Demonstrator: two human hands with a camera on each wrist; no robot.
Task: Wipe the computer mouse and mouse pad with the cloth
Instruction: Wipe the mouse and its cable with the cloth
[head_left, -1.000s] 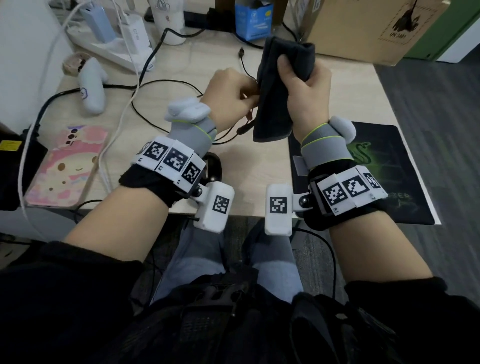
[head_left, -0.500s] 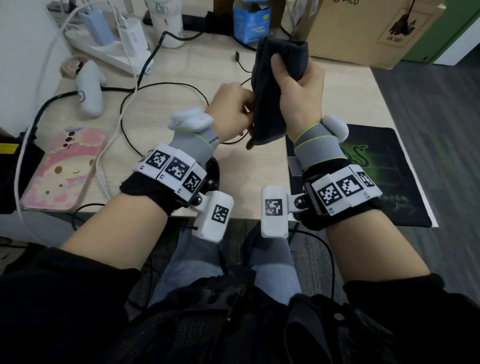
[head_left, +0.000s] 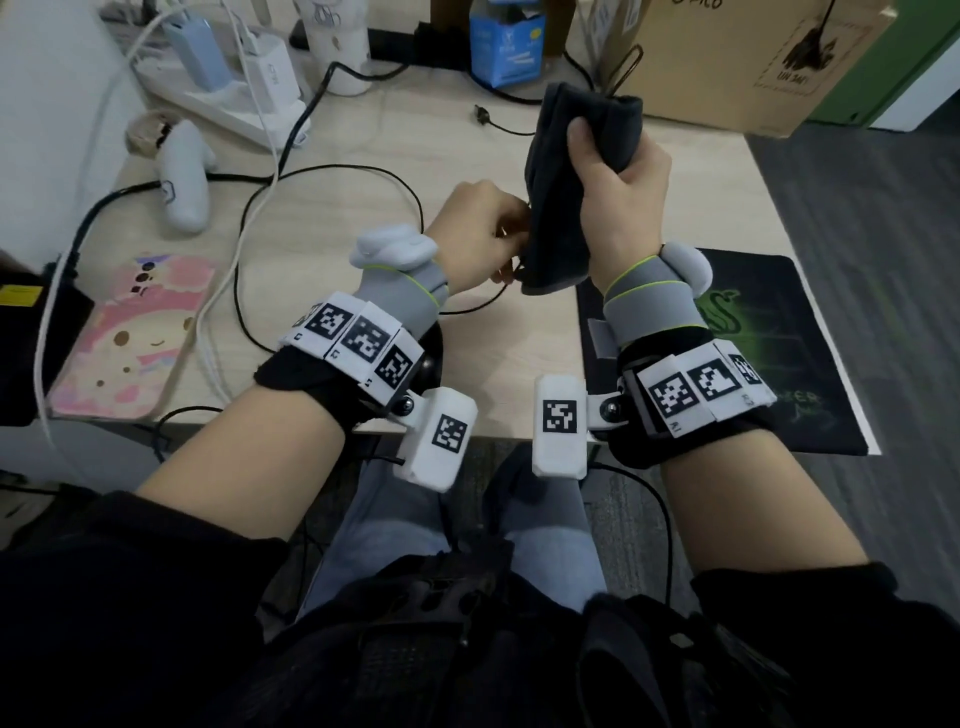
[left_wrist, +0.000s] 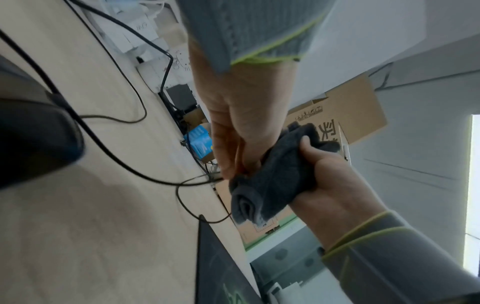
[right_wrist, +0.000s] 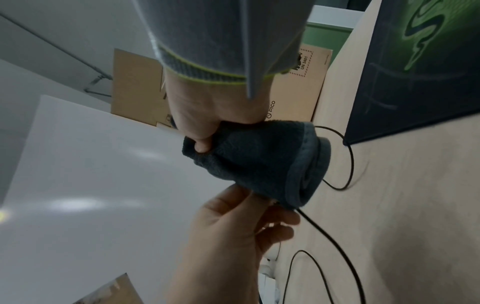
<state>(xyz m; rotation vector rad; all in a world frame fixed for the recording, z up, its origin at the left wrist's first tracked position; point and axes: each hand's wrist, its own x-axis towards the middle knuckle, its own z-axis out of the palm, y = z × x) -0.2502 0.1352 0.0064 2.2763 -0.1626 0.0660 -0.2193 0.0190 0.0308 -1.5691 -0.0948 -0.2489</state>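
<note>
My right hand (head_left: 623, 192) grips a folded dark grey cloth (head_left: 561, 208) and holds it upright above the desk. My left hand (head_left: 483, 234) is at the cloth's lower end, where its fingers pinch the thin black mouse cable (right_wrist: 327, 242). The left wrist view shows the cloth (left_wrist: 275, 181) bunched in the right fist (left_wrist: 324, 179). The black mouse (head_left: 435, 353) lies on the desk under my left wrist, mostly hidden; the same mouse (left_wrist: 31, 139) is blurred. A black mouse pad (head_left: 779, 322) with a green logo lies under my right wrist.
The cable loops over the wooden desk (head_left: 363, 234). At the left lie a white controller (head_left: 182, 182), a power strip with chargers (head_left: 234, 98) and a pink phone case (head_left: 124, 353). A cardboard box (head_left: 727, 62) and a blue carton (head_left: 506, 47) stand at the back.
Both hands and the cloth have lifted slightly away from me above the desk. Both hands hold as before, and the mouse and pad have not moved.
</note>
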